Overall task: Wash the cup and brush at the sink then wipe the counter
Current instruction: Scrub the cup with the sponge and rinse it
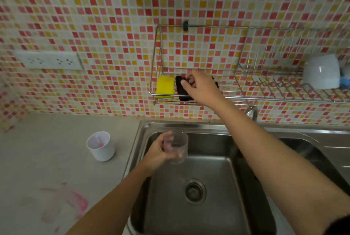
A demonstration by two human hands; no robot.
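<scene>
My left hand (156,150) holds a clear plastic cup (177,146) upright over the left side of the steel sink (212,187). My right hand (200,87) reaches up to the wire wall rack (157,60), its fingers pinching the top of a black sponge (182,91) that stands there. A yellow sponge (165,87) stands just left of the black one. On the grey counter (47,155) stands a white cup (101,145) with a pink-tipped brush inside. Pink smears (75,200) mark the counter near its front.
A faucet (251,111) rises behind the sink, partly hidden by my right forearm. A white mug (321,72) lies upside down on the dish rack at the right. A socket strip (49,60) sits on the tiled wall at the left.
</scene>
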